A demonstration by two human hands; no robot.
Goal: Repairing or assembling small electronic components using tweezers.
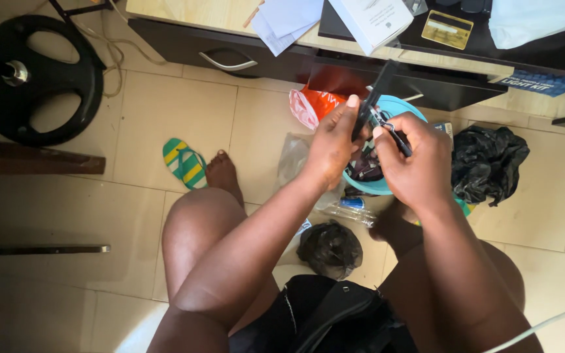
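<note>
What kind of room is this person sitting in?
Probably a room at home, maybe a bedroom or study. There is a tiled floor, a desk with a drawer, a flip-flop and a weight plate.

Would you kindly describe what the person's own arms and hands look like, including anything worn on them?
Both arms are bare from as far up as the picture shows down to the wrist: no sleeves in sight. The left hand and the right hand wear no gloves, and no watch, bracelet or ring shows. The nails that can be seen, such as the left thumbnail, look short and unpainted.
</note>
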